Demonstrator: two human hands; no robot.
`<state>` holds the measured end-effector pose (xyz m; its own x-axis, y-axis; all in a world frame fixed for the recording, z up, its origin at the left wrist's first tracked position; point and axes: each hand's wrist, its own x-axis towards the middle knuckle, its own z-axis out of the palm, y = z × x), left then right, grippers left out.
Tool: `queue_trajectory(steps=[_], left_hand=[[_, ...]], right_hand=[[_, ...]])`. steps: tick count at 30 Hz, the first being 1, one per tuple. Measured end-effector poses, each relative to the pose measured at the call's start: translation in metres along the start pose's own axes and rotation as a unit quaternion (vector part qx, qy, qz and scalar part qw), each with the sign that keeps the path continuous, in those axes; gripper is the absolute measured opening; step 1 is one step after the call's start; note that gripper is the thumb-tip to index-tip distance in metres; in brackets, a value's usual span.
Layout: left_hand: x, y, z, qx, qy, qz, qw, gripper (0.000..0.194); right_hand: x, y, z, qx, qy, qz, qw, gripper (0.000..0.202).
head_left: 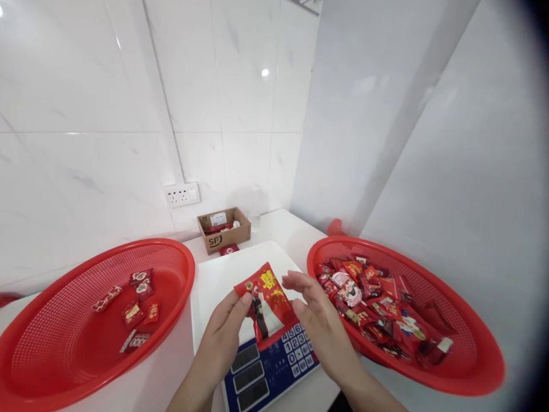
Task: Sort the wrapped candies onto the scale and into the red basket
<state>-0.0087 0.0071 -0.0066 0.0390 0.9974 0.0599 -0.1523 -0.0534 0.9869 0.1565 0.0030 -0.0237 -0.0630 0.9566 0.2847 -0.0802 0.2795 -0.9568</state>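
Packet (274,309), red with gold lettering and a printed couple, sits tilted above the scale (205,292) in the head view. Its left edge lies between the thumb and fingers of the left hand (223,329), the thumb flat on the printed front and the other fingers behind; they are clamped on it. The right hand (319,320) is at the packet's right edge, its fingers apart and raised; whether its thumb touches the wrapper cannot be told.

Left of the scale stands a red basket (55,286) with a few small wrapped pieces (132,315) inside. Right of the scale, a second basket (476,366) holds a heap of mostly red packages (381,309). Beyond the scale is a cardboard box (227,236) with red wrapped items in it, and a small red wrapper (229,250) lies between that box and the scale. A wall socket (182,195) is above and behind the scale.
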Motion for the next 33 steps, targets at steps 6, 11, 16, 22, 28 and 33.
queue_trajectory(steps=[6,11,16,22,28,33], left_hand=[[-0.008,0.003,0.0,0.016,-0.027,-0.008,0.999,0.042],[-0.006,0.001,-0.007,0.056,-0.013,0.042,0.997,0.034],[-0.005,-0.001,-0.009,0.069,-0.01,0.057,0.996,0.034],[-0.007,0.0,-0.005,0.075,-0.055,0.037,0.995,0.033],[-0.005,-0.003,-0.006,0.047,-0.049,0.033,0.997,0.035],[-0.004,-0.003,-0.008,0.066,-0.099,0.032,0.992,0.034]], right_hand=[[0.004,-0.011,0.006,0.084,-0.093,0.131,0.983,0.036],[0.003,-0.016,0.01,0.046,-0.086,0.101,0.99,0.039],[0.002,-0.016,0.009,0.021,-0.1,0.089,0.991,0.036],[0.002,-0.018,0.009,-0.031,-0.104,0.076,0.991,0.036],[0.002,-0.02,0.012,-0.071,-0.103,0.057,0.99,0.029],[0.002,-0.016,0.012,-0.042,-0.055,0.051,0.996,0.031]])
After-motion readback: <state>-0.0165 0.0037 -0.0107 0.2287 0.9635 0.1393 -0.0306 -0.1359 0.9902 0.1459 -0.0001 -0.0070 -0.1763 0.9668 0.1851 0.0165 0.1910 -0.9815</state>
